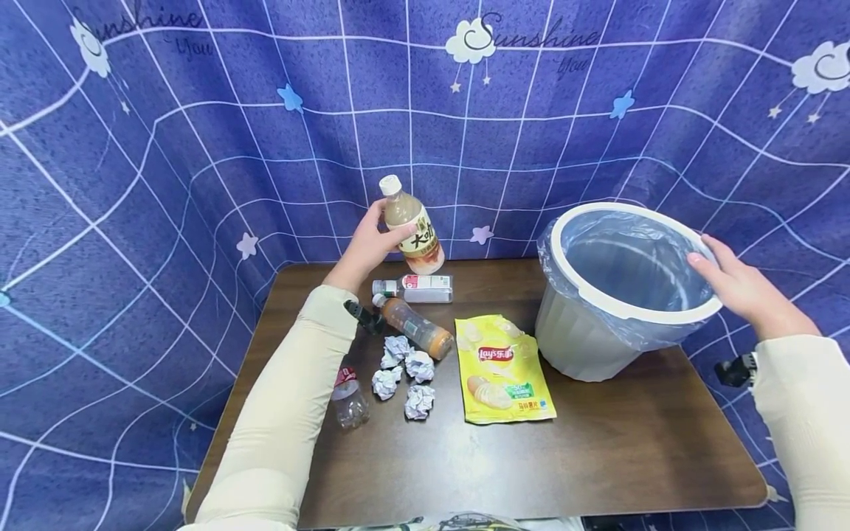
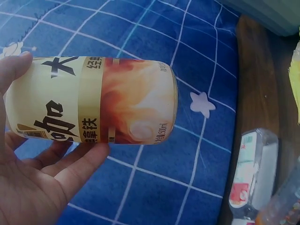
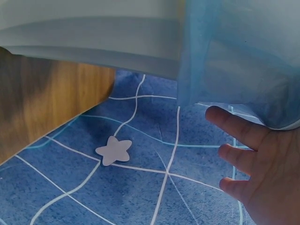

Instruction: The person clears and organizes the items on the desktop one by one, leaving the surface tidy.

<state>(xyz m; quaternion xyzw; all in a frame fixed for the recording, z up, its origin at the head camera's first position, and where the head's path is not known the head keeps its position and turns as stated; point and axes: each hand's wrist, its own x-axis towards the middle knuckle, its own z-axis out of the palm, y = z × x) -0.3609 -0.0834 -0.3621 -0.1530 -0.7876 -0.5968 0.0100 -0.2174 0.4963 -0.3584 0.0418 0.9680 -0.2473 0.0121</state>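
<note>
My left hand (image 1: 369,245) holds a coffee drink bottle (image 1: 415,230) by its label, its white cap up and its body tilted, above the table's back edge. In the left wrist view, the thumb and fingers lie around the label of the bottle (image 2: 126,103). At the right, my right hand (image 1: 750,284) grips the white rim of a trash can (image 1: 581,291), thumb over the inside. A translucent bluish bag lines the can. The right wrist view shows the other fingers (image 3: 239,129) spread outside the bag (image 3: 220,56), and the thumb is hidden there.
On the brown table (image 1: 412,472) lie a clear bottle (image 1: 425,289), a brownish bottle (image 1: 418,326), a small red-labelled bottle (image 1: 350,402), several crumpled paper balls (image 1: 419,402) and a yellow Lay's chip bag (image 1: 505,372). A blue patterned curtain (image 1: 425,133) hangs behind.
</note>
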